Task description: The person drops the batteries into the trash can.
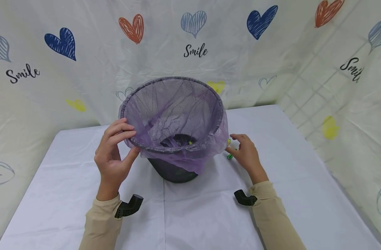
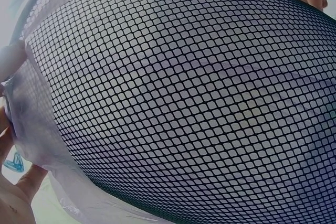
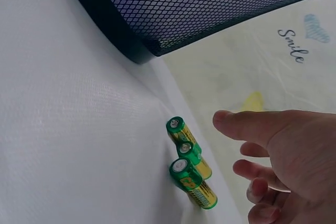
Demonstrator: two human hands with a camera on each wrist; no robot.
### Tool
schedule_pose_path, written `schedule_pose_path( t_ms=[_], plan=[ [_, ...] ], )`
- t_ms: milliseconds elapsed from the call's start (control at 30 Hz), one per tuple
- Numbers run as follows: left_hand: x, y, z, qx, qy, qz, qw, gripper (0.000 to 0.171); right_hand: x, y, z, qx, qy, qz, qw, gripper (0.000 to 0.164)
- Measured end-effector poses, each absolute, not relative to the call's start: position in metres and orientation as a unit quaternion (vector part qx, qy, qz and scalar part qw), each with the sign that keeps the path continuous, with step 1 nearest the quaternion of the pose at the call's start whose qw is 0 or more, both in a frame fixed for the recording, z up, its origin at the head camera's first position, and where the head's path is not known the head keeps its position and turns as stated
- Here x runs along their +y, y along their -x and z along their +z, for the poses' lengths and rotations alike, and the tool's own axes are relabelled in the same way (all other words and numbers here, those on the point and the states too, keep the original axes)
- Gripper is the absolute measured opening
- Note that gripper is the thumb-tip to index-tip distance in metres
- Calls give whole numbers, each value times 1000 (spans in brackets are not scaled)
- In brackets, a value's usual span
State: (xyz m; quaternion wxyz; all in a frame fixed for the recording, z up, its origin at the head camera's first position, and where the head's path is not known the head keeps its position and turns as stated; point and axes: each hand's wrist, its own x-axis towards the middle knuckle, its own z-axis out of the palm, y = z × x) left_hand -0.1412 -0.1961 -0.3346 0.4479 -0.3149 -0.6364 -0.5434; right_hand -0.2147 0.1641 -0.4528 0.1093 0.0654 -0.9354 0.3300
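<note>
A black mesh wastebasket (image 1: 173,172), lined with a thin purple plastic bag (image 1: 178,158) folded over its rim, tilts toward me on the table. My left hand (image 1: 113,156) grips the bag-covered rim at the left, fingers and thumb curled about the edge. Up close, the left wrist view shows the mesh wall (image 2: 184,87) and the overhanging bag. Right of the basket, my right hand (image 1: 246,154) holds nothing, its fingers loosely bent. Beside it lie green-and-yellow batteries (image 3: 191,169), three visible in the right wrist view, partly hidden by the hand in the head view.
A white cloth covers the table (image 1: 68,173). Behind it hangs a white curtain (image 1: 159,62) printed with hearts and "Smile". A small yellow-green spot (image 1: 190,142) shows low in the basket; I cannot tell what it is.
</note>
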Motion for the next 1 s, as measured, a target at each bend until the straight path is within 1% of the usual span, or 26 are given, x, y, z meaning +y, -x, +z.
schedule_pose_path(
  t_ms=[433,700,1000],
  plan=[
    [-196,142,-335,-635,313,-547,447,31,162,219,-455,-945,-87,311,52,60],
    [-194,140,-332,-634,312,-547,450,31,162,221,-456,-952,-83,290,49,60],
    [-194,141,-333,-635,313,-544,451,31,162,223,-461,-961,-83,259,59,53]
  ],
)
